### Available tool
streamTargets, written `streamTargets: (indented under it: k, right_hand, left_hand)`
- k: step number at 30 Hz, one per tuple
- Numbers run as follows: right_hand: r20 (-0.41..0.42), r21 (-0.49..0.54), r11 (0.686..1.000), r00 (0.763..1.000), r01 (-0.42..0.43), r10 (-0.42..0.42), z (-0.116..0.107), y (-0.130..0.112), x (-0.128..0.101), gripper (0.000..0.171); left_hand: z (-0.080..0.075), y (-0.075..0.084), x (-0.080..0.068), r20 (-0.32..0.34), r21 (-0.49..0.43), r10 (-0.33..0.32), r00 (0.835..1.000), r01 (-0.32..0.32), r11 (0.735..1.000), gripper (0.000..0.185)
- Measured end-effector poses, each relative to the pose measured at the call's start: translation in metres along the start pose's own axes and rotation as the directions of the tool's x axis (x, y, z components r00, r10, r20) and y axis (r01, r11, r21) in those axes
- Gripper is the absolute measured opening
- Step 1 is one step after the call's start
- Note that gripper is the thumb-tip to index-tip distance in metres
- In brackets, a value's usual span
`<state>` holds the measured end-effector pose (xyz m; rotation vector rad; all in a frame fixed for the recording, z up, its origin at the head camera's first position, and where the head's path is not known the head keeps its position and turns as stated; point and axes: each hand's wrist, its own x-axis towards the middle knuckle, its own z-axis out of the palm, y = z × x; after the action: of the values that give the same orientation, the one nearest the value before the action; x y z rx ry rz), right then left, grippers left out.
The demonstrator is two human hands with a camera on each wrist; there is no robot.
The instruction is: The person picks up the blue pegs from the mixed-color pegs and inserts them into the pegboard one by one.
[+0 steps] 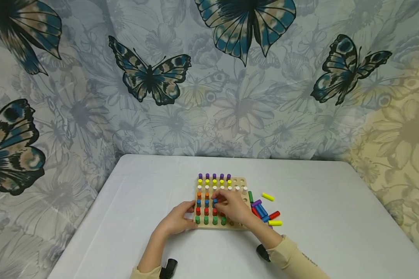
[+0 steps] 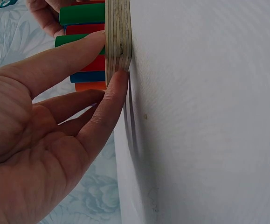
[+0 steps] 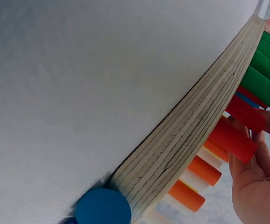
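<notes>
my left hand (image 1: 177, 221) steadies the near-left corner of the peg board (image 1: 242, 182) at mid-bench, fingers straight; my right hand (image 1: 234, 206) pinches a blue peg (image 1: 214, 201) over its row. seating looks underway; next needs a loose peg (image 1: 267, 197) from the right.

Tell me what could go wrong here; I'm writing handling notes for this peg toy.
The right hand works low among standing pegs, so its fingers could knock the neighbouring red pegs loose. The left hand only presses the peg board's corner; the board might slide. Loose pegs lie on their sides on the table and could roll.
</notes>
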<state>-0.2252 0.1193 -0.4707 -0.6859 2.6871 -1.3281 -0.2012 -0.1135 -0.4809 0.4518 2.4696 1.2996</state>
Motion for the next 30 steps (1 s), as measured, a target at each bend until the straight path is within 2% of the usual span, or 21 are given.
streamTargets:
  k: [8, 17, 24, 30]
  right_hand:
    - [0.002, -0.024, 0.999, 1.0, 0.028, -0.028, 0.0, 0.001, -0.001, 0.018]
    - [0.026, -0.063, 0.998, 0.999, 0.019, -0.018, 0.001, 0.0, 0.0, 0.018]
    - [0.03, -0.012, 1.0, 0.999, -0.028, 0.028, -0.003, -0.002, -0.003, 0.018]
    - [-0.011, 0.004, 0.999, 0.999, -0.052, 0.052, -0.01, -0.003, -0.009, 0.016]
  left_hand:
    - [0.001, -0.001, 0.0, -0.004, -0.002, -0.001, 1.0, 0.001, 1.0, 0.076]
    - [0.0, -0.001, 0.001, 0.003, 0.0, 0.004, 1.0, -0.004, 1.0, 0.076]
    - [0.001, -0.001, 0.001, 0.003, 0.005, 0.003, 1.0, -0.003, 1.0, 0.075]
    - [0.001, 0.0, 0.001, 0.0, -0.003, -0.008, 1.0, 0.008, 1.0, 0.076]
